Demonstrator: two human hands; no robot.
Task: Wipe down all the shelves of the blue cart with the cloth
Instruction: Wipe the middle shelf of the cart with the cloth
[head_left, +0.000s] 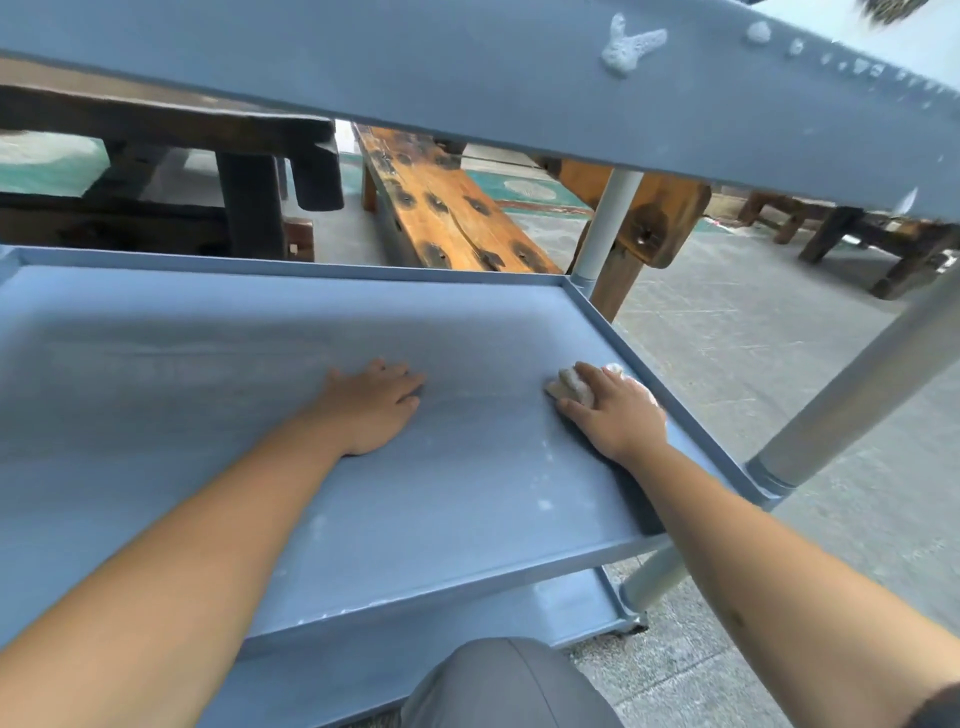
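The blue cart's middle shelf (156, 364) fills the view, wet and streaked with a few white foam spots. My right hand (615, 410) presses a small crumpled beige cloth (574, 384) flat against the shelf beside its right rim. My left hand (374, 405) lies palm down, fingers spread, near the shelf's middle and holds nothing. The top shelf's edge (467, 78) crosses overhead with foam patches on it. A strip of the bottom shelf (519, 613) shows below the front rim.
Grey cart posts (605, 228) stand at the right corners. Behind the cart are a dark wooden table (249, 171) and an orange wooden bench (452, 208). Concrete floor (753, 364) lies to the right. My knee in grey trousers (509, 686) sits at the bottom.
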